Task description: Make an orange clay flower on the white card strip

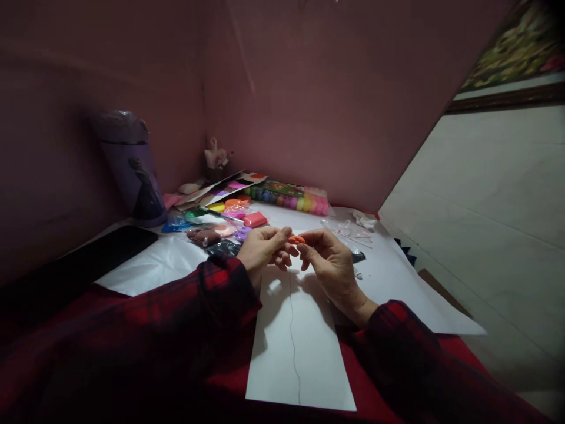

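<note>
A small piece of orange clay (297, 239) is pinched between my two hands, above a white paper strip (304, 353) that bears a thin, wavy drawn line. My left hand (267, 250) grips its left end between thumb and index finger. From the right, my right hand (329, 259) holds the other end with thumb and fingertips. The remaining fingers of both hands curl below the clay. Part of the clay is covered by the fingertips.
Packets of coloured clay (255, 219) lie beyond my left hand, with a long multicoloured pack (291, 197) behind them. A purple bin (136, 176) and a dark flat object (119, 244) are at the left. Crumpled tissue (364, 219) lies at the back right.
</note>
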`<state>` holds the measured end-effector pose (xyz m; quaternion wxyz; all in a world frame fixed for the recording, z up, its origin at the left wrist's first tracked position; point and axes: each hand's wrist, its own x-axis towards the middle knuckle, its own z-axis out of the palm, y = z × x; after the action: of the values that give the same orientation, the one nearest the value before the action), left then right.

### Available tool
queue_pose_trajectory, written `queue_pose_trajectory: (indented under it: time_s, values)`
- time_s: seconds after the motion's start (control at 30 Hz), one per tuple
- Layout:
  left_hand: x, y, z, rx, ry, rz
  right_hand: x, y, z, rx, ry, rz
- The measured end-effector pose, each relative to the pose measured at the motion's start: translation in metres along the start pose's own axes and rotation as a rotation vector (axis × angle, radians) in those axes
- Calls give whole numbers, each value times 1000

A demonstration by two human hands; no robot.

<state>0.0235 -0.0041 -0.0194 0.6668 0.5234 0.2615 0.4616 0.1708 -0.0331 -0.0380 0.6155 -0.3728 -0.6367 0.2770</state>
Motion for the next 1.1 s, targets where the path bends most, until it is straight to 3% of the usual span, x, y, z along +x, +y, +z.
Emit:
queue_pose_trajectory:
  time_s: [0.13, 0.4, 0.57, 0.7, 0.93, 1.1]
  values:
    - [0, -1, -1, 12, -20, -2, 0, 0, 0, -25, 5, 2]
    - [2, 0, 2, 32, 77, 120, 0, 0, -5, -194, -9, 96]
    - [1, 1, 3, 39, 45, 125, 1, 0, -5, -215, -10, 124]
    - [1, 1, 3, 66, -3, 75, 3, 0, -5, -129, -18, 177]
    - [-2, 3, 6, 123, -113, 58, 4, -5, -3, 147, -197, 486]
    - [-3, 5, 8, 175, -118, 64, 3, 0, -2, 105, -180, 432]
